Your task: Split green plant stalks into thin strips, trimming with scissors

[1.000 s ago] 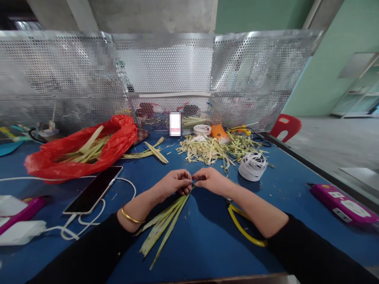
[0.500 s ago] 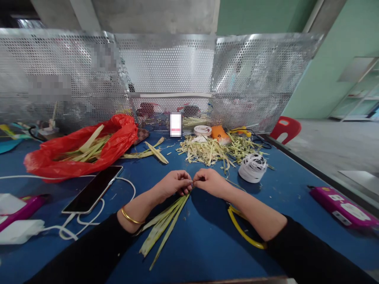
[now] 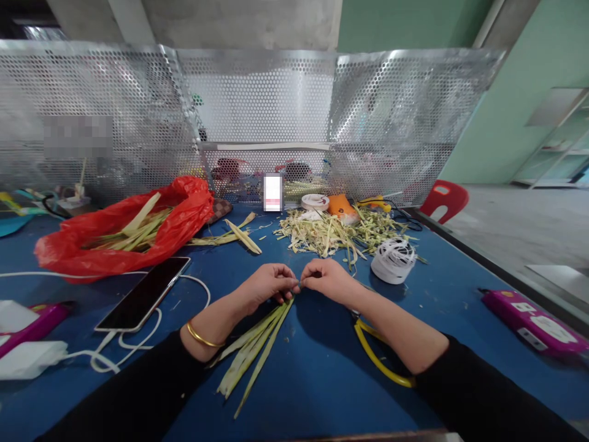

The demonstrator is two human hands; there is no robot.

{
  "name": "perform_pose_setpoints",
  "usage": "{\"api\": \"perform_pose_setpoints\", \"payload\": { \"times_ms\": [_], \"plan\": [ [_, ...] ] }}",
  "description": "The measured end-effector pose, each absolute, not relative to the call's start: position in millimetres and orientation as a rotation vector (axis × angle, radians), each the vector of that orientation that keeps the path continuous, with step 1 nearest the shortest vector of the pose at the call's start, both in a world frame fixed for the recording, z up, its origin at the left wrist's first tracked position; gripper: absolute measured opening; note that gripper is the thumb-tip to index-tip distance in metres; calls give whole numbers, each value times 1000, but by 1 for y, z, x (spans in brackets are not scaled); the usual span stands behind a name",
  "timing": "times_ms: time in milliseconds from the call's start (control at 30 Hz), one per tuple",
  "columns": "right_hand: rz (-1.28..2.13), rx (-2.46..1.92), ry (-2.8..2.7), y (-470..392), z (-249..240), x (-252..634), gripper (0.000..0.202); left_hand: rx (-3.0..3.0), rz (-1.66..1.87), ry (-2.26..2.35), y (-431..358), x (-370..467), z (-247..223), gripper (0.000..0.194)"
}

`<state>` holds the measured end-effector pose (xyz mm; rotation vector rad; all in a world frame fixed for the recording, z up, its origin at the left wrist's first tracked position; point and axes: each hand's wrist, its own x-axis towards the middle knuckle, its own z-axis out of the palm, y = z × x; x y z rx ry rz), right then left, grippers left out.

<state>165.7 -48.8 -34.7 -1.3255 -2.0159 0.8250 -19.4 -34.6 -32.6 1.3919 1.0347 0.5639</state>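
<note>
Pale green leaf strips (image 3: 257,347) fan out over the blue table, their narrow ends gathered in the fingers of my left hand (image 3: 271,284). My left hand is closed on them, with a gold bangle on the wrist. Right beside it, my right hand (image 3: 326,280) is closed in a pinch at the tip of the bundle, thumb and forefinger together. What lies between those fingertips is too small to make out. A yellow-handled tool (image 3: 380,362) lies partly hidden under my right forearm.
A red plastic bag (image 3: 110,261) of leaves and a phone (image 3: 145,294) with white cables lie left. Leaf scraps (image 3: 322,233), a white strip roll (image 3: 393,263) and an orange packet (image 3: 341,207) stand behind my hands. A purple case (image 3: 529,322) is at right.
The fingertips of both hands have parted very slightly, my right hand shifting a little up. The leaf strips remain in my left hand and have barely moved.
</note>
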Motion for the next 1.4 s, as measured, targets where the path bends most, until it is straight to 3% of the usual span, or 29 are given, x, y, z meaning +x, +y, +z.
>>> {"api": "perform_pose_setpoints", "payload": {
  "times_ms": [233, 400, 533, 667, 867, 1167, 1400],
  "plan": [
    [940, -1236, -2036, -52, -33, 161, 4, 1398, 615, 1087, -32, -21, -33, 20],
    [1139, -1248, -1824, -51, -42, 156, 16, 1479, 601, 1071, -30, -22, -32, 21],
    [1033, -1242, -1967, -52, -47, 155, 21, 1538, 586, 1044, -27, -23, -31, 16],
    [991, -1266, -1982, -52, -49, 156, 23, 1804, 696, 1052, -29, -21, -32, 6],
    [1108, -1297, -1814, -51, -47, 155, 15, 2241, 849, 1183, -43, -12, -33, 13],
    [1279, -1228, -1654, -51, -46, 153, 28, 2110, 964, 1164, -46, -8, -31, 8],
    [1325, -1193, -1600, -50, -44, 155, 18, 1933, 963, 1069, -40, -10, -36, 9]
  ]
}}
